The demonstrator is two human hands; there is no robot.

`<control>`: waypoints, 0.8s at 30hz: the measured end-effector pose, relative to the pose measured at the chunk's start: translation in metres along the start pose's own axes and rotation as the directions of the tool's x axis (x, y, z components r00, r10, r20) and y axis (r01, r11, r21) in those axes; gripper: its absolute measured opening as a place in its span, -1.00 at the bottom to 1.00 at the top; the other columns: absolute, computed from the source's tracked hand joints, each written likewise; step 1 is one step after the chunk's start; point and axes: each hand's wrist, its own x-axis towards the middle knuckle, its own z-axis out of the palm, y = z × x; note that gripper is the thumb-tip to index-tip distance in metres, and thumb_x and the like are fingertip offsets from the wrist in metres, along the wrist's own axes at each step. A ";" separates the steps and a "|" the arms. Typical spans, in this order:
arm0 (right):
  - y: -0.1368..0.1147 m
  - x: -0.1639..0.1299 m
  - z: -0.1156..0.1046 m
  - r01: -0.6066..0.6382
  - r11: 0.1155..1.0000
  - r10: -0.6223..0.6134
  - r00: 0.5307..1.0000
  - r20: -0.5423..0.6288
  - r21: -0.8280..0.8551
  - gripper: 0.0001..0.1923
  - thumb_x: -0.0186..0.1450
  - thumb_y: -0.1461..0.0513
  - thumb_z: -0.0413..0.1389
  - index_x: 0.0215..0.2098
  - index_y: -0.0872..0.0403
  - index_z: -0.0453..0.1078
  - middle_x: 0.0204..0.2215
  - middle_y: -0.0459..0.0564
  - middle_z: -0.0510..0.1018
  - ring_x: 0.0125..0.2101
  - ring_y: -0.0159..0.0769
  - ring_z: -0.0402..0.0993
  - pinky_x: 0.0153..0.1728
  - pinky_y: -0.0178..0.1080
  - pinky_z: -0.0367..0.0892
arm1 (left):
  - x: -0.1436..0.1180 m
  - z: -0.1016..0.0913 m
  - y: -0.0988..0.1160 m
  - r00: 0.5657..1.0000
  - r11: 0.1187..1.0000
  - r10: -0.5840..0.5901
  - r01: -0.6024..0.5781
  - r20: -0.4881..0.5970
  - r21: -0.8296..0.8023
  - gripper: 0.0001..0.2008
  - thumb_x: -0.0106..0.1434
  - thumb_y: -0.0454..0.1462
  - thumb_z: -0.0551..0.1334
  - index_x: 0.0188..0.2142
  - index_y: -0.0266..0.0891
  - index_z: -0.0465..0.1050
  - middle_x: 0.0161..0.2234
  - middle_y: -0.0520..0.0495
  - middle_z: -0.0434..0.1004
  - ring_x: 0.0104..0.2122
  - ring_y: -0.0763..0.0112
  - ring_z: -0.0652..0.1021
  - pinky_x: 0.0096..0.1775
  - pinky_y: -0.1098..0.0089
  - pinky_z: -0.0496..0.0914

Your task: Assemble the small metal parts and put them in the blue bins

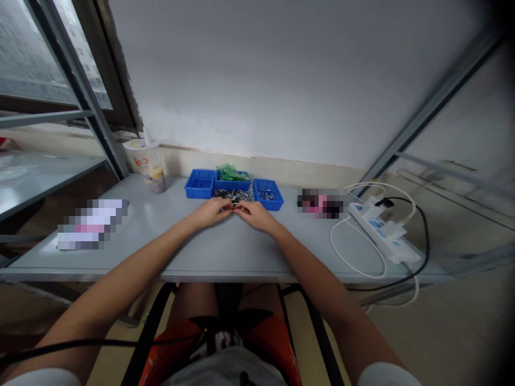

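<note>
My left hand [214, 211] and my right hand [255, 215] meet at the fingertips over the grey desk [233, 252]. Both are closed in a pinch, and whatever sits between the fingers is too small to make out. Just beyond them lies a pile of small, thin metal pieces [232, 195], silver and dark, partly hidden by my fingers. A blue tray [199, 181] stands behind my left hand. Another blue tray [270, 205], behind my right hand, holds small silver pieces [266, 194]. Between these, farther back, a third blue tray [233, 186] has crumpled green plastic [229, 171] in it.
A lidded plastic cup [149, 166] with a straw stands at the back left. On the left lies a blurred flat item [94, 225], on the right a blurred pink and dark item [321, 203]. A white power strip [384, 233] with plugs and loose cables occupies the right end.
</note>
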 end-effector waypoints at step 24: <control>0.003 0.001 -0.004 -0.050 0.999 0.049 0.998 -0.046 -0.012 -0.79 0.34 0.18 0.01 -0.25 0.09 0.45 -0.50 -0.12 0.46 -0.48 -0.43 0.30 -0.41 -0.38 0.10 | -0.001 -0.008 -0.001 1.000 1.000 -0.007 0.007 0.001 -0.029 -0.76 0.30 -0.16 0.12 -0.21 -0.23 0.49 -0.29 -0.09 0.53 -0.32 0.36 0.49 -0.27 0.37 0.36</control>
